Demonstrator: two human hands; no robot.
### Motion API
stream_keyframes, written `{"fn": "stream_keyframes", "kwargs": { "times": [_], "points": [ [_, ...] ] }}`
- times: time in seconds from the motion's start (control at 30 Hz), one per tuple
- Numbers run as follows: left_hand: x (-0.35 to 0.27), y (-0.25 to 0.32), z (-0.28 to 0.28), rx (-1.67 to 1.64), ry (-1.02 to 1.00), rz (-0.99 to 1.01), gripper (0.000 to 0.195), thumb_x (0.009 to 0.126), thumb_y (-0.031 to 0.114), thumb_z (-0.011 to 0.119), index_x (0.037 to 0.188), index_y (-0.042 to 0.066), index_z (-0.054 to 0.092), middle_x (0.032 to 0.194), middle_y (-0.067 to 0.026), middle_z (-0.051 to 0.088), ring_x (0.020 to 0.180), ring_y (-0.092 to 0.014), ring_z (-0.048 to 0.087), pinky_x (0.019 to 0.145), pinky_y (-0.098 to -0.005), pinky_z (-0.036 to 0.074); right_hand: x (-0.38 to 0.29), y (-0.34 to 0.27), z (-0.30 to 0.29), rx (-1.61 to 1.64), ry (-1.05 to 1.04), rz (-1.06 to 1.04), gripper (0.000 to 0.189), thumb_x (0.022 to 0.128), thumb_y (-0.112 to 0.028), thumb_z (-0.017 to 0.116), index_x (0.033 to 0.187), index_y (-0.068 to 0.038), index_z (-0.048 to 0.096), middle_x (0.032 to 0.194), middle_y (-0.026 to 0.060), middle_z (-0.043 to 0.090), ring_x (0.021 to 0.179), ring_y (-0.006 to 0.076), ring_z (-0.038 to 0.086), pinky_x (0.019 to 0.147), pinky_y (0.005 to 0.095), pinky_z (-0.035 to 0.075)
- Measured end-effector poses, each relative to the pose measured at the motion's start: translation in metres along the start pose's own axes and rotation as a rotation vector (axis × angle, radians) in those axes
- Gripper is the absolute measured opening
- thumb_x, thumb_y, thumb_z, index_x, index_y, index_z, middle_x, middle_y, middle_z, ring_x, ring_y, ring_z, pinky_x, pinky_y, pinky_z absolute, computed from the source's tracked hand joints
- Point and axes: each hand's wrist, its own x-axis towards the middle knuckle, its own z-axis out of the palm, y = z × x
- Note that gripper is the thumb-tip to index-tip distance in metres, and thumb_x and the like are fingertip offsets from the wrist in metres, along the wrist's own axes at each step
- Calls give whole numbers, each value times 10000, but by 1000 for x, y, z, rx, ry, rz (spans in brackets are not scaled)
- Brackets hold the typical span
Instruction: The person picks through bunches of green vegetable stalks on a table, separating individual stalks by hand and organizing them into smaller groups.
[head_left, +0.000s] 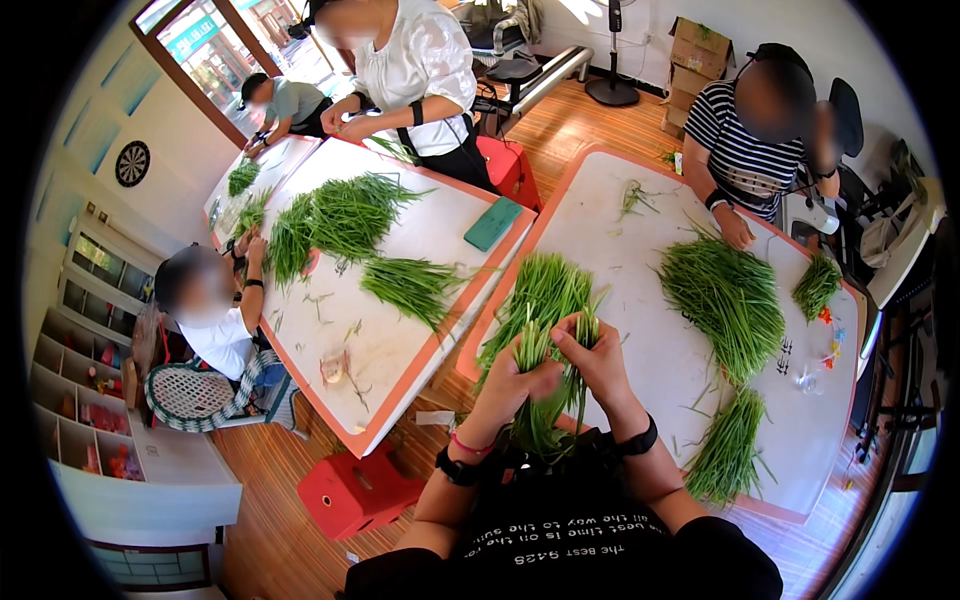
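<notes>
My left hand (517, 379) is closed around a thick bunch of green chives (534, 349), pale cut ends up and leaf tips hanging towards my body. Just to its right, my right hand (596, 352) grips a thinner bunch of chives (586, 327) between thumb and fingers. Both hands are held close together above the near edge of the right-hand table (637, 281). Behind them a loose pile of chives (551, 281) lies on that table, partly hidden by my hands. To the right are a large heap (724, 300) and a smaller bundle (727, 450).
A second table (300, 360) on the left bears a big chive heap (352, 214), a smaller bundle (412, 289) and a green block (493, 223). Several people sit or stand around both tables. A red plastic stool (360, 491) stands on the floor at my left.
</notes>
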Motion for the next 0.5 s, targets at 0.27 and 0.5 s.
{"fn": "stream_keyframes", "kwargs": {
  "times": [0.27,0.5],
  "points": [
    [-2,-7,-5,22,-9,12,150,827,81,599,943,46,510,644,4,536,504,-52,476,428,-198,352,-1,4,-3,-43,9,53,107,837,-106,603,829,-5,571,660,-27,550,600,29,479,535,198,396],
    [-2,-6,-8,-7,176,134,155,881,112,523,985,10,469,768,-95,570,601,-153,556,545,-257,489,7,14,-15,3,335,-247,210,926,-176,426,777,-62,521,619,-15,503,542,56,397,514,192,324]
  ]
}}
